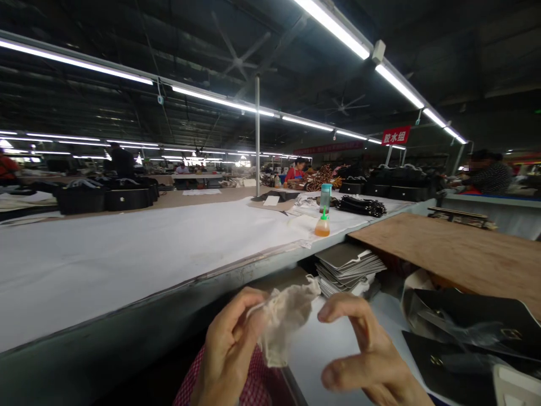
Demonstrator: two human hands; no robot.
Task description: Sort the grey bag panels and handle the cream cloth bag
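Left hand (230, 338): one, raised from the lower edge, fingers curled, thumb laid against them, pinching one crumpled beige cloth (291, 318) by its near-left side. Right hand (372, 352): one, palm turned inward, thumb and forefinger spread wide apart, gap facing the cloth; no contact seen. Cloth location: in the air between the two hands, in front of the table (127, 254).

Counts. On the table's right part: one squeeze bottle (322, 227) of orange liquid with a green nozzle; one teal-lidded tumbler (325, 197) just behind it; one pile of black strips (361, 206), strips uncountable. Below the table edge: one stack of grey panels (349, 268), sheets too tight to count. Far right: two dark panels (473, 310) with metal fittings.
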